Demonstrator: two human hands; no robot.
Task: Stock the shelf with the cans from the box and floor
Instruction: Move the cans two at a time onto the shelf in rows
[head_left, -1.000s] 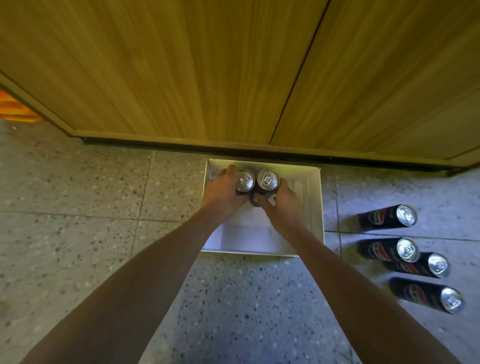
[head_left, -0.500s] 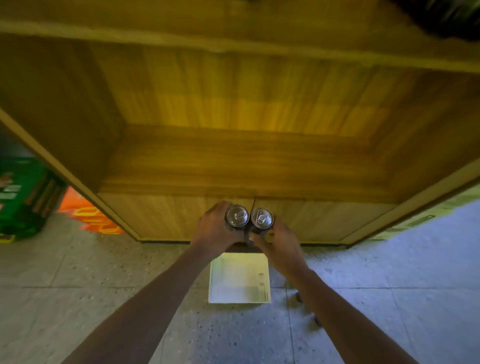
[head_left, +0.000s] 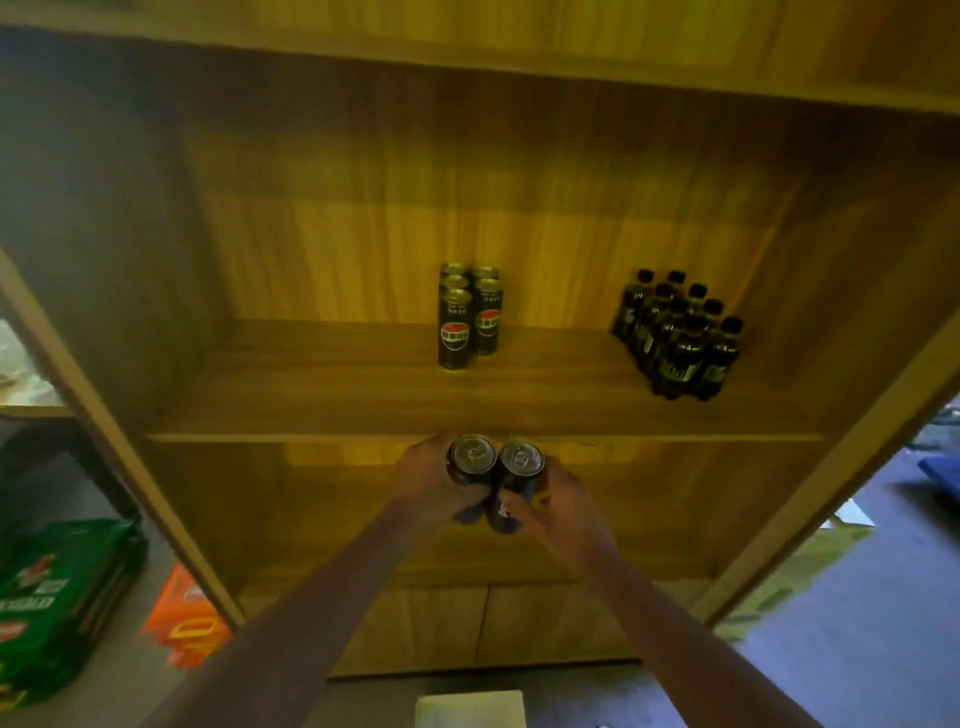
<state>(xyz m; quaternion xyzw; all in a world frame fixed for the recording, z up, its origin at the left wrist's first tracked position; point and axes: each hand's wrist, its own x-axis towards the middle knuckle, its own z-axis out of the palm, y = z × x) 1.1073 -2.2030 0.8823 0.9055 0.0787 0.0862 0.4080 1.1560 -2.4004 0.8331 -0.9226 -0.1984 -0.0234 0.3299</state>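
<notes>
I have the left hand (head_left: 426, 480) clasped around the left can (head_left: 471, 460) and the right hand (head_left: 558, 501) clasped around the right can (head_left: 521, 465); both cans stand upright, side by side and touching, just below the front edge of the shelf (head_left: 363, 410). I judge each can full, hence moderately heavy for its size; the wall is thin metal, stiff under light load but liable to dent if squeezed; the painted side is smooth and may slip; hold at mid-body, thumb opposite fingers, lid up. The shelf is level wood, bare across its left half; stocked cans (head_left: 467, 317) stand in two rows at 12 o'clock from the hands; a bottle pack (head_left: 675, 338) sits at 2 o'clock, well apart. Free room lies just beside the stocked cans at 11 o'clock. The box (head_left: 470, 709) lies on the floor at 6 o'clock; green cartons (head_left: 57, 597) lie at 8 o'clock.
</notes>
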